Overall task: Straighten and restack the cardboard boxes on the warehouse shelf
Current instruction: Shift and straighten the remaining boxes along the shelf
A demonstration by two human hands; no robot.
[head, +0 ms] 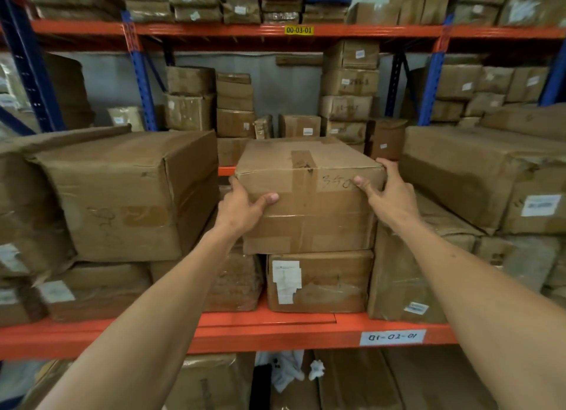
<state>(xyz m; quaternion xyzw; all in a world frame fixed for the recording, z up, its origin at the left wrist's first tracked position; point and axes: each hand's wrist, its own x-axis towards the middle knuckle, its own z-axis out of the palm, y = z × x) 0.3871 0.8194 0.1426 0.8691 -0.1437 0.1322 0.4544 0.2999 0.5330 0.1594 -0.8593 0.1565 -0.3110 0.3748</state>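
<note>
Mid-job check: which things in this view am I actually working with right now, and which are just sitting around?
In the job:
- taped box, gripped by left hand and right hand
- labelled box beneath it
- orange shelf beam

Lying about:
- large box to the left
- yellow tag overhead
- white location label
</note>
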